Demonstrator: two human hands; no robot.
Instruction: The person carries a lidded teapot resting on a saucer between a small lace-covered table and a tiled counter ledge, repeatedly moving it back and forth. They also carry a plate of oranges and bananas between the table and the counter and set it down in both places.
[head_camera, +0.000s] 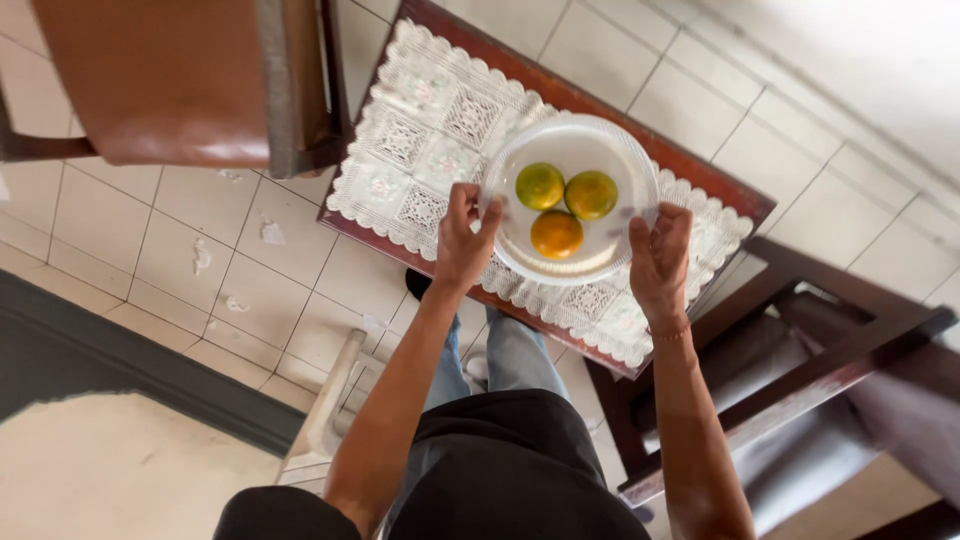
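We see both arms reaching forward and down from the lower edge of the view, bare from the elbow, forearms roughly parallel and set apart. The left hand (462, 238) is raised at the wrist, back of the hand toward the camera, fingers curled and closed over an edge, thumb tucked on the near side. The right hand (658, 258) mirrors it at about the same height, fingers wrapped and closed, knuckles upward. A thin band circles the right wrist. Both wrists are slightly bent inward, palms facing each other. Elbows stay close to the torso; legs show below, between the arms.
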